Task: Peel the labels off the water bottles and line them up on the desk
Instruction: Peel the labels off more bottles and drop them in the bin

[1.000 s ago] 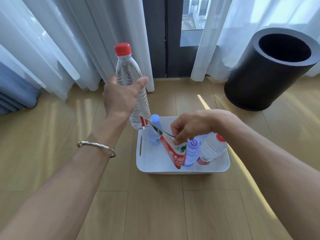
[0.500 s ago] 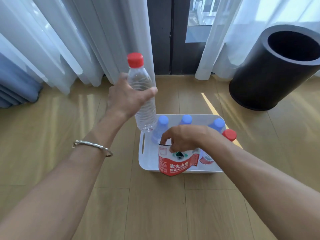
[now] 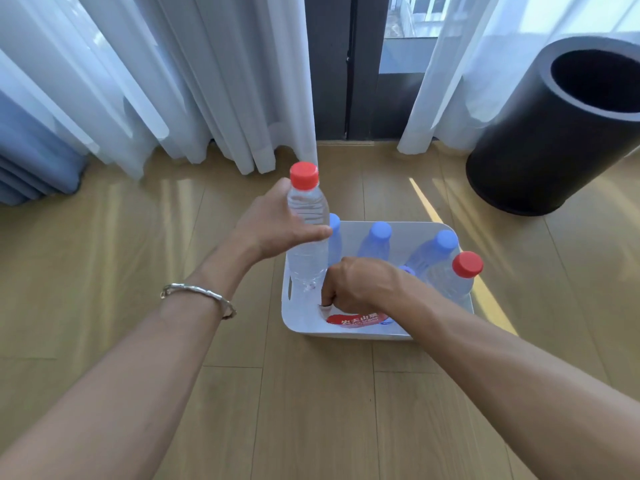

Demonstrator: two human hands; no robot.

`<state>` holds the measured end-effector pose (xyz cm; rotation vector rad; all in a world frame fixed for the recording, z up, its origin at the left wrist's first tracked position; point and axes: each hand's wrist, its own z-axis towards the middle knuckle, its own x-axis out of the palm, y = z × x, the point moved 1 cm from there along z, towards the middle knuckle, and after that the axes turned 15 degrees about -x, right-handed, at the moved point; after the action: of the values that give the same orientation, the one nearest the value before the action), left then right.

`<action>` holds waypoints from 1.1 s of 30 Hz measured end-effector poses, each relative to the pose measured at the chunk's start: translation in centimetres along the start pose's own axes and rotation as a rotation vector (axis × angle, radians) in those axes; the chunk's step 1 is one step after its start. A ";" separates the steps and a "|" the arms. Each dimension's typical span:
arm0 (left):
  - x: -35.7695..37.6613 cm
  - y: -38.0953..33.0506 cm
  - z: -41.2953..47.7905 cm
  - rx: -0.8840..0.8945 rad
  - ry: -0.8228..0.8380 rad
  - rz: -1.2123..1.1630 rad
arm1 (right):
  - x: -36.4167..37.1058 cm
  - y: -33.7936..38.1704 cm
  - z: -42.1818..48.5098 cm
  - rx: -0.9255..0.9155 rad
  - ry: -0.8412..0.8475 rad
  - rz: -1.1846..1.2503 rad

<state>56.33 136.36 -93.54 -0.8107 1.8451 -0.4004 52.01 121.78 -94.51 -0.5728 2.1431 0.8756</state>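
Beneath right fingers (image 3: 327, 299), peeled label (image 3: 356, 319)

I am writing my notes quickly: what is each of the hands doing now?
Left hand: closed around the peeled bottle, held upright.
Right hand: closed on the red label, low inside the white bin.

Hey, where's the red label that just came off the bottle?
In the head view, the red label lies inside the white bin at its near edge, under the right hand, right of the bottle held by the left hand.
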 end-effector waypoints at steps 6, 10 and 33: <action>2.5 1.6 -0.2 -0.038 0.116 0.026 | 4.2 1.0 0.4 -0.049 -0.099 -0.146; 4.1 2.7 0.2 -0.054 0.163 0.087 | 5.5 1.6 0.6 -0.126 -0.178 -0.207; 2.3 2.6 -0.9 -0.092 0.351 0.101 | 2.2 1.3 -0.8 0.010 0.184 0.119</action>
<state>54.09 136.51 -96.35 -0.7394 2.2349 -0.4157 49.44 121.81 -95.31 -0.5430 2.3675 0.9056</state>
